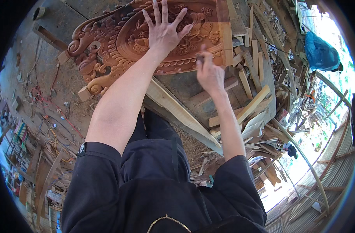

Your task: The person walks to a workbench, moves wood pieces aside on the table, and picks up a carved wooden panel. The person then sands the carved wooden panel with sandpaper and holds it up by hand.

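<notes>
A reddish-brown carved wooden panel (103, 54) lies at the far side, with scrolls along its left end and an oval of raised figures in the middle. My left hand (164, 33) rests on the oval, palm down, its fingers spread wide and holding nothing. At the panel's near right edge is my right hand (210, 73), slightly blurred, its fingers curled together. Something small and dark shows by its fingertips, too blurred to name. Part of the carving is hidden under my left hand and forearm.
Wood offcuts (251, 70) lie heaped right of the panel. A long pale board (181, 110) slants below it. Red cord (55, 105) trails over the dusty ground at left. A blue plastic bag (321, 52) hangs at far right, near a curved pole (306, 161).
</notes>
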The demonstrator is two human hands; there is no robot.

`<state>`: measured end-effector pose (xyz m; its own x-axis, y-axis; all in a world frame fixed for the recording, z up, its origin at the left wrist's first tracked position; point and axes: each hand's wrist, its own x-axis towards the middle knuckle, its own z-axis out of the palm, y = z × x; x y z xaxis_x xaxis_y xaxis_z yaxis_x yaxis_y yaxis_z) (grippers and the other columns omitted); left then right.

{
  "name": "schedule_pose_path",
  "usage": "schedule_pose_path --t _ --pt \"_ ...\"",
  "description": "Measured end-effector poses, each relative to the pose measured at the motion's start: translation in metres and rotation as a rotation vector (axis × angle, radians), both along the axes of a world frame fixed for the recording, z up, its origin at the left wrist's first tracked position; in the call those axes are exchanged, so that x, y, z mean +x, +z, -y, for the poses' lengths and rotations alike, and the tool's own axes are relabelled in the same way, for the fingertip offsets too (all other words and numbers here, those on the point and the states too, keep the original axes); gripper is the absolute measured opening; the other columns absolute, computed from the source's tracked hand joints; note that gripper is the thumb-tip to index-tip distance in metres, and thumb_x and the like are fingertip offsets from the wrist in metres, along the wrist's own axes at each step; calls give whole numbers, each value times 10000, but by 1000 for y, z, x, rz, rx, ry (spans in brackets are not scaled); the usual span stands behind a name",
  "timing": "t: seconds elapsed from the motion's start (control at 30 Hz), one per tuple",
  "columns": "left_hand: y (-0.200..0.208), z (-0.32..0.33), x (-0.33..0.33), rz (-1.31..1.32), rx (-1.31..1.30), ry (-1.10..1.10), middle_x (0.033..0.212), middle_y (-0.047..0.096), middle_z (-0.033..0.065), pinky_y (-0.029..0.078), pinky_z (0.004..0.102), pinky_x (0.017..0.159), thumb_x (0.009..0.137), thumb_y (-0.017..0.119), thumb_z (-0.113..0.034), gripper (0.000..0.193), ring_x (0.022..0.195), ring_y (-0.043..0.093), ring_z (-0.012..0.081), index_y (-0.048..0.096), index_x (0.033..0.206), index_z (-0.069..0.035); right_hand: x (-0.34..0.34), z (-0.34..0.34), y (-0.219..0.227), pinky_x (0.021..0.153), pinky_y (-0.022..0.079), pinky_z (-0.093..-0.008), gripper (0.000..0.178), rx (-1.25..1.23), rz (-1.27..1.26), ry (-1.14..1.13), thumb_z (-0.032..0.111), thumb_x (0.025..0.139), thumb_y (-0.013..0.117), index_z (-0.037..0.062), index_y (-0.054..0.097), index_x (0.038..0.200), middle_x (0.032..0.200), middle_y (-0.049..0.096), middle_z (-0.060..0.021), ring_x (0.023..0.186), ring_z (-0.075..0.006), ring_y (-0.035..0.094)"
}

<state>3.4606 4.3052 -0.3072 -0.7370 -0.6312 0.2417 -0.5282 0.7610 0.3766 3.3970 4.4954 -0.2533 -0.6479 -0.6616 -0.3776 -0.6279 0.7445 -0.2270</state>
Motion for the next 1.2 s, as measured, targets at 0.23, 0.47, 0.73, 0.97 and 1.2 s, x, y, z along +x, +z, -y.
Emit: schedule_pose_path --t 0.23,0.47,0.73,0.97,1.2 --pt "2 -2 0 18 43 -19 1571 62 220 -7 624 1134 909 483 -544 580 1450 -2 415 441 1416 -265 -19 -12 8 731 536 -410 239 -634 11 -343 180 940 564 69 536 1150 999 670 -142 860 -318 670" --pt "-2 -3 0 1 -6 -15 1568 69 221 -7 625 1133 911 489 -537 574 1451 -5 411 445 1412 -260 -21 -43 -20 793 526 -410 324 -528 -336 -143 151 944 549 51 527 1251 1144 606 -166 932 -345 651" --pt "-1 -7 1 3 -11 -24 1562 90 234 -2 625 1130 914 484 -544 590 1452 3 412 432 1425 -253 -14 -71 -44 464 405 -227 288 -981 198 -1126 194 949 590 13 510 1159 964 564 -55 636 -93 506" --pt "8 12 73 -211 94 59 1445 399 189 146 571 1113 881 609 -477 576 1377 315 355 496 1374 -200 -24 -59 -46 529 465 -246 463 -943 506 -1214 336 844 736 42 520 1130 950 560 6 725 -73 517" --pt "10 6 265 -114 276 721 1368 451 237 236 454 1111 831 658 -518 813 1329 366 361 357 1433 -63 17 -39 -41 690 519 -402 302 -656 -370 -952 273 971 540 24 513 1139 1029 616 -142 892 -303 630"
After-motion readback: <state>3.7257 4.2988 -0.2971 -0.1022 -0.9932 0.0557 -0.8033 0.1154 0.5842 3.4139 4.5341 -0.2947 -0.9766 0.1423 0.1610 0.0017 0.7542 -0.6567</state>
